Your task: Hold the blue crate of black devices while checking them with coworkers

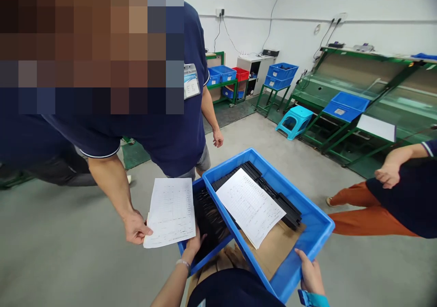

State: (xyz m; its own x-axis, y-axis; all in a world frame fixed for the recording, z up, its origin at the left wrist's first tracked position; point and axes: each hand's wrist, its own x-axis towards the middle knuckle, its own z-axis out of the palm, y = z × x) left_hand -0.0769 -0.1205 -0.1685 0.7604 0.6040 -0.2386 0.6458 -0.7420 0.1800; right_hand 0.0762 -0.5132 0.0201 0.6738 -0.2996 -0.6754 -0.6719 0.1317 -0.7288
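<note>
Right hand (311,275) grips blue crate (317,234); left hand (193,248) pinches printed sheet (172,211), writing unreadable.

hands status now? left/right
Left hand: grips the lower blue bin, touching the loose sheet.
Right hand: closed on the rim of the upper blue bin.

Both hands (252,261) carry stacked blue bins (307,243).

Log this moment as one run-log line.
left hand: under lower blue bin, by loose sheet | right hand: grips upper blue bin rim | co-worker's hand: holds loose sheet
</note>
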